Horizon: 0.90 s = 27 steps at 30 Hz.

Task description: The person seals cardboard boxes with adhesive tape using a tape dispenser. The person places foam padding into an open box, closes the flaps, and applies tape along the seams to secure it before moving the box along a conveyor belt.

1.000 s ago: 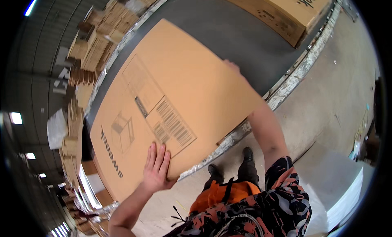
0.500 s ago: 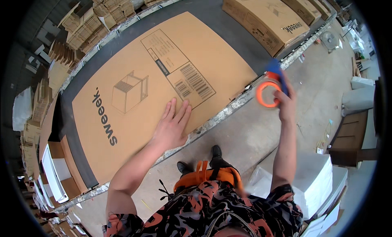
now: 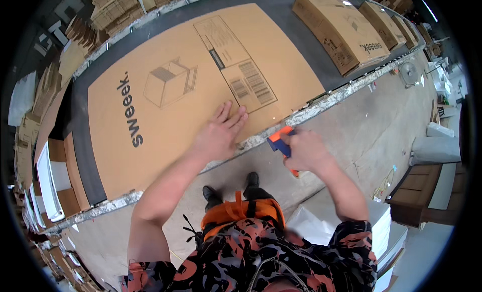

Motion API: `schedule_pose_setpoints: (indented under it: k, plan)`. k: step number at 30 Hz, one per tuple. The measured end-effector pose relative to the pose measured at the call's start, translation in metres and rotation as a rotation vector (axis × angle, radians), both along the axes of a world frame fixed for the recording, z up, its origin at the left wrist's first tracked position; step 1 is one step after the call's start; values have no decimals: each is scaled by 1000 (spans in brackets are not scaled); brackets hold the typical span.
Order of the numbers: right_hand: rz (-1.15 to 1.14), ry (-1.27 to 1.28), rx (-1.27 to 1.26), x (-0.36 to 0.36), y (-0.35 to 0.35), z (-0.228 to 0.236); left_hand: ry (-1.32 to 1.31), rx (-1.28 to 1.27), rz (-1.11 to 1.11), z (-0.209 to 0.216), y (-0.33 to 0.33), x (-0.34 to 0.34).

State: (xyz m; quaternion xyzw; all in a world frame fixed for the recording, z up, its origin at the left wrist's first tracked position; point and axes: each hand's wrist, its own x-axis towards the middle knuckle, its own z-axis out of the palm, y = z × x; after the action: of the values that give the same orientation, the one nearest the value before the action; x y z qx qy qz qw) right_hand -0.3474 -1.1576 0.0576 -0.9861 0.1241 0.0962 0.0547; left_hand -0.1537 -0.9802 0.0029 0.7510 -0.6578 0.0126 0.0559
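A large flat cardboard box [image 3: 201,81] lies in front of me, with a printed drawing and a label with barcodes on its top. My left hand [image 3: 220,134] rests flat on the box near its front edge, just below the label, fingers stretched out. In my right hand [image 3: 309,150] is a blue and orange tape dispenser [image 3: 280,144], gripped in closed fingers at the front edge of the conveyor [image 3: 340,95], right of my left hand. My fingers cover part of the dispenser.
More cardboard boxes [image 3: 346,30] stand on the conveyor at the far right. An opened box with white panels [image 3: 50,184] is at the left. Stacked cardboard [image 3: 113,13] lines the far side. White wrapped packages [image 3: 364,224] stand on the floor at my right, and a fan [image 3: 409,73] farther off.
My right hand has swung left and nearer with the tape dispenser, from beyond the box's right corner to its front edge. My left hand still rests on the box.
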Motion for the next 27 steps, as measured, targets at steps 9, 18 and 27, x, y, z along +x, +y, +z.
schedule_pose_setpoints:
  k: [9,18,27]
  plan:
    - [15,232,37,51,35,-57,4,172,27,9,1,-5]
    - [-238,-203,215,-26,42,-8,-145,307,297,34,124,11]
    - [-123,-154,157,172,88,90,-175,-5,90,-5,156,22]
